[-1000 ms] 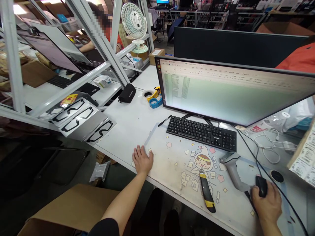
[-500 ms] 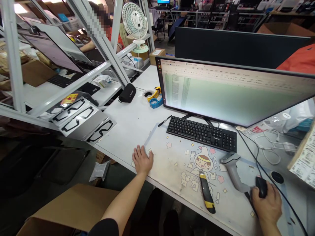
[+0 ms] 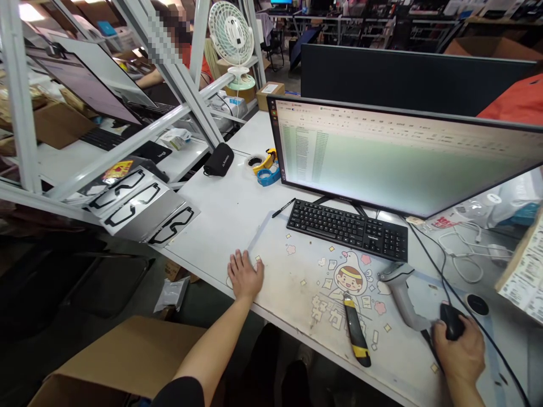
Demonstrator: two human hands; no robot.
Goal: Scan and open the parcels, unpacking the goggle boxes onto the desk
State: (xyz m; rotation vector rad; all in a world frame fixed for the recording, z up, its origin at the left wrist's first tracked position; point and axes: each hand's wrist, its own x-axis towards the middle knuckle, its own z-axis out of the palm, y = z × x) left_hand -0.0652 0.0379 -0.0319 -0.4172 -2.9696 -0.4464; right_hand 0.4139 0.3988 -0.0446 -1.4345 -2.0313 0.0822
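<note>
My left hand (image 3: 246, 275) lies flat at the front edge of the desk, fingers spread, with nothing in it. At the right, my right hand (image 3: 460, 347) is wrapped over a black computer mouse (image 3: 452, 321). Just left of the mouse rests a grey barcode scanner (image 3: 403, 299). A black and yellow utility knife (image 3: 356, 330) lies on the printed desk mat (image 3: 292, 294) between my hands. Behind it sits a black keyboard (image 3: 348, 226), below a monitor (image 3: 382, 158) that shows a spreadsheet.
A pen (image 3: 283, 208) lies left of the keyboard. Tape rolls (image 3: 268, 175) and a black pouch (image 3: 219, 160) sit farther back. Flat packs with black frames (image 3: 139, 206) overhang the left edge. An open carton (image 3: 127, 356) stands below. A co-worker's arm (image 3: 150, 79) shows behind the metal frame.
My hands stay in nearly the same places, the right one still on the mouse. The whole view has shifted very slightly.
</note>
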